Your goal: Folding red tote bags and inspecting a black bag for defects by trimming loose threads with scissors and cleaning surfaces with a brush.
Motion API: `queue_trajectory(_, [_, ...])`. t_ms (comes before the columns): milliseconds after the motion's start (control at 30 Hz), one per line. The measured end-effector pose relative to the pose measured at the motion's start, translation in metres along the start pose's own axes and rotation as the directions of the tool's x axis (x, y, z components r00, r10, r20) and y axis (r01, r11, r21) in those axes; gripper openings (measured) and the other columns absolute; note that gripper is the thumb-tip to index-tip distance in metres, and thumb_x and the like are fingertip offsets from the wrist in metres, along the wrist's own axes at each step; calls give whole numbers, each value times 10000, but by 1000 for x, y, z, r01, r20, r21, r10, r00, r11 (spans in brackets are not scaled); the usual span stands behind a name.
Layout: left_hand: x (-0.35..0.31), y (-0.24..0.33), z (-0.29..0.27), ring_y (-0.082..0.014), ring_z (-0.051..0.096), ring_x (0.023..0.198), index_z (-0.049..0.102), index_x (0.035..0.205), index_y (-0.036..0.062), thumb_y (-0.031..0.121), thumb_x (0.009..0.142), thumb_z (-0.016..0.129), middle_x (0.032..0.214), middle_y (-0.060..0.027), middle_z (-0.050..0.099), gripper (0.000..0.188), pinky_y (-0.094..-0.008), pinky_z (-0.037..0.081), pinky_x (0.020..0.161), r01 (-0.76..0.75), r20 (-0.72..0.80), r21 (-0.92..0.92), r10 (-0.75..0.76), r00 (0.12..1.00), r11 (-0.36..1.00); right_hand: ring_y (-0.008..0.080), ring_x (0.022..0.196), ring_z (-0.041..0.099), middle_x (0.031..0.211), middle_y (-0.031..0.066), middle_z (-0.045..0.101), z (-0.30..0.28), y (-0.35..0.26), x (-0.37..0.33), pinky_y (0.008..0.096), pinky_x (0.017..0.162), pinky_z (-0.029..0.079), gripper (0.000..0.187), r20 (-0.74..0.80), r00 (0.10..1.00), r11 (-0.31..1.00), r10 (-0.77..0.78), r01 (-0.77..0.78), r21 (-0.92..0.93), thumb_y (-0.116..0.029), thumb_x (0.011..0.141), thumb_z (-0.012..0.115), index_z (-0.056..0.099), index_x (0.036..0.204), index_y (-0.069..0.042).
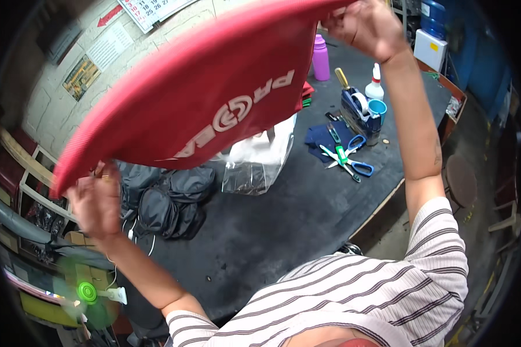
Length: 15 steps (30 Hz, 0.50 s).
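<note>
A wide red fabric piece (185, 92) with a ribbed edge band and a white print, seen upside down, is stretched up above the table. Its kind I cannot make out. At its lower left corner my left hand (96, 199) is closed on the edge, fingers bent. My right hand (371, 30), raised at the top, grips the other end of the same piece. Below the fabric, a clear plastic bag (246, 176) lies on the black table (255, 248). Folded dark grey bags (168, 202) are piled beside it, near my left hand. The fabric hides the table's far left part.
To the right lie scissors (362, 168), a green-handled tool (341, 154) and dark blue cloth (324, 139). Behind them stand a tape dispenser (359, 113), a blue cup (377, 108), a spray bottle (374, 87) and a purple bottle (320, 61). A green fan (87, 292) is at lower left.
</note>
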<state>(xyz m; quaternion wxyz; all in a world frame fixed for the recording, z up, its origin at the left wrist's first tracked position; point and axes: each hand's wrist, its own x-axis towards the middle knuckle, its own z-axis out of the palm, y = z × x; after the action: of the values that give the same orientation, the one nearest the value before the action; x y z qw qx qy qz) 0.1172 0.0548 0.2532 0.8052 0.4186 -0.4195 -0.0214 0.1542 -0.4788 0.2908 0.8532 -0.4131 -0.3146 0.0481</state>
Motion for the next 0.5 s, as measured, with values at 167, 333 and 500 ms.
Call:
queue_trajectory(167, [56, 55, 19, -378, 338, 1330, 344, 1320, -68, 317, 1009, 417, 1391, -228, 385, 500, -484, 320, 1131, 177, -45, -74, -180, 983, 981, 423, 1049, 569, 1192, 307, 545, 20, -59, 38, 519, 953, 439, 778, 102, 995, 979, 19, 2, -202, -609, 959, 240, 428, 1279, 75])
queue_trajectory(333, [128, -4, -22, -501, 183, 1371, -112, 1462, 9, 544, 970, 337, 1524, -273, 19, 854, -566, 307, 1106, 335, -432, -321, -452, 781, 886, 496, 1381, 172, 1513, 256, 212, -36, -19, 121, 727, 1037, 147, 849, -117, 949, 929, 292, -311, -201, -678, 899, 301, 181, 1489, -80])
queue_trajectory(500, [209, -34, -37, -518, 205, 1358, 40, 1454, -20, 612, 934, 345, 1501, -317, 107, 874, -602, 255, 1115, 79, -574, -66, -103, 812, 995, 339, 1156, 529, 1259, 211, 542, -84, 0, 223, 567, 996, 405, 645, 417, 909, 994, -21, -28, 109, -531, 928, 393, 456, 1330, -30])
